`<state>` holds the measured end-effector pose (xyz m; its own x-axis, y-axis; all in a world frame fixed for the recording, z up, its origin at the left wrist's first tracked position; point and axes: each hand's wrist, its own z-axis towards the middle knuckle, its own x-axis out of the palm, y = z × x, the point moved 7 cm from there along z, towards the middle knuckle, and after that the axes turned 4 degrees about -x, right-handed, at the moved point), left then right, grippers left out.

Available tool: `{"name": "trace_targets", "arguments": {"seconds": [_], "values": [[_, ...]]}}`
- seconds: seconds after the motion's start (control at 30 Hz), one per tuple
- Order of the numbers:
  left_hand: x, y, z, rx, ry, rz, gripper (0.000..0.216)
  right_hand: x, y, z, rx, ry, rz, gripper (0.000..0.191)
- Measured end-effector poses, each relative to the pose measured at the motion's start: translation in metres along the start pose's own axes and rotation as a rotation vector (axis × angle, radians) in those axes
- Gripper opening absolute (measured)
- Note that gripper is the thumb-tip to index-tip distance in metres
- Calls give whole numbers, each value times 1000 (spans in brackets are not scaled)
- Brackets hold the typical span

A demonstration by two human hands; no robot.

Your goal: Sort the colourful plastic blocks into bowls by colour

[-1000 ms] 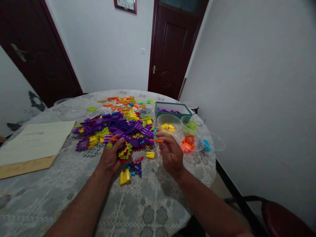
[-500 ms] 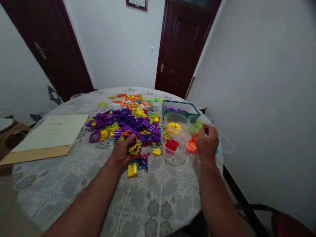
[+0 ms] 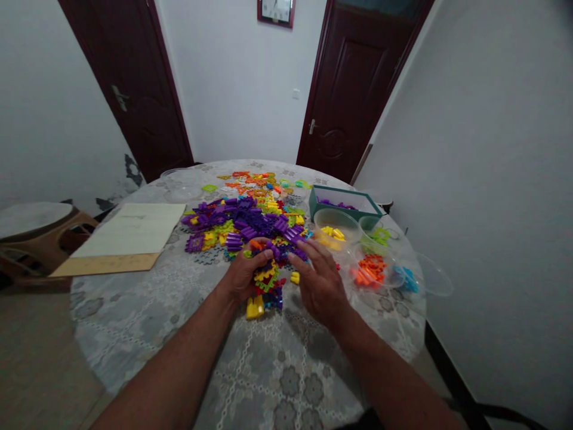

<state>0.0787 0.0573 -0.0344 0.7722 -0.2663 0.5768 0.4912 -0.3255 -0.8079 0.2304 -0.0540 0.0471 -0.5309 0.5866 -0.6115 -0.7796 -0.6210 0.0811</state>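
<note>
My left hand is closed around several small plastic building pieces with toothed edges, in yellow, green, orange and purple. My right hand reaches in from the right, its fingers stretched apart beside the held pieces, with nothing visible in them. Beyond both hands spreads a heap of mostly purple pieces, with yellow and green ones mixed in. A yellow ridged piece lies below my left hand next to dark blue ones. A small yellow piece sits between the hands.
To the right, clear tubs hold yellow pieces, orange pieces, green pieces and blue pieces. A green box contains purple pieces. At the left lies a paper sheet on a board. Orange pieces are scattered at the back.
My right hand has moved left from the tubs at the right to beside my left hand, and its fingers have spread. My left hand keeps its pieces. The view has shifted.
</note>
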Motion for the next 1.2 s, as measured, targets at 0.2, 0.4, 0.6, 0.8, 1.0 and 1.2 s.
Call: {"name": "trace_targets", "arguments": {"seconds": [0.2, 0.4, 0.6, 0.8, 1.0, 1.2], "values": [[2, 3, -3, -55, 31, 8, 52, 34, 15, -3, -7, 163, 1, 53], [6, 10, -6, -118, 114, 21, 51, 30, 3, 2, 18, 85, 9, 34], [7, 10, -7, -177, 113, -14, 52, 7, -17, 11, 201, 22, 68, 14], [-12, 0, 6, -69, -70, -201, 43, -15, -86, 41, 399, 182, 70, 12], [-22, -1, 11, -21, -190, -342, 34, -24, -206, 77, 645, 107, -254, 27], [-31, 2, 17, 52, -239, -411, 37, -20, -179, 91, 540, 35, -261, 42]]}}
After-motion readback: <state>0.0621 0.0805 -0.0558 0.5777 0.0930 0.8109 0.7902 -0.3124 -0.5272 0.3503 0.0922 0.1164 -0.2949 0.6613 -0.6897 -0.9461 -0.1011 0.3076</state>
